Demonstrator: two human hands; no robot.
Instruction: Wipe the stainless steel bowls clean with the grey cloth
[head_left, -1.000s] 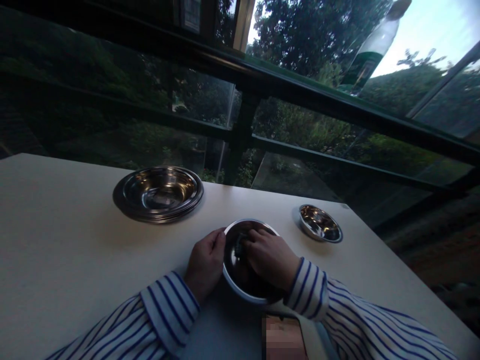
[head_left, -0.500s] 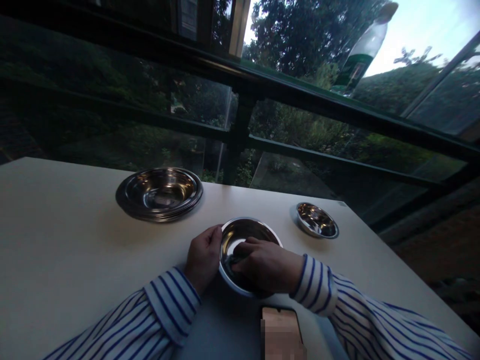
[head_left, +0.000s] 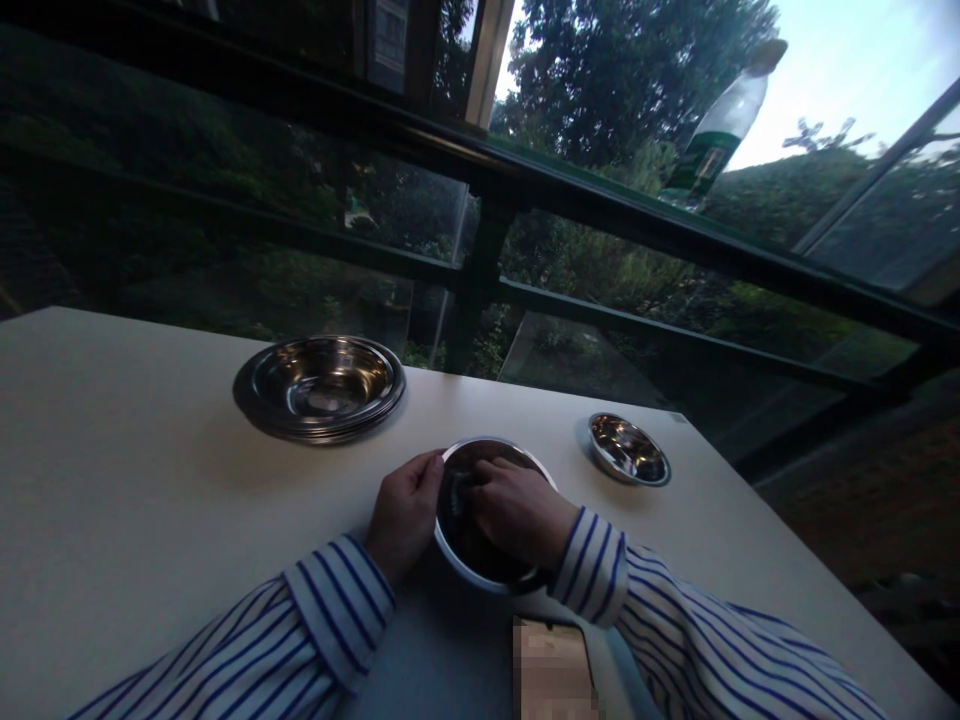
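A steel bowl sits on the white table right in front of me. My left hand grips its left rim with fingers curled. Inside the bowl, my right hand is closed on a small dark thing pressed against the inner wall; I cannot make out what it is. Both sleeves are white with blue stripes.
A stack of wide steel plates lies at the back left. A small steel bowl stands at the right near the table's far edge. A phone lies by my right forearm. A plastic bottle stands on the dark railing beyond.
My right hand has slid from the bowl's near bottom up toward its far left wall. The left hand keeps its hold on the rim. The view shifted slightly.
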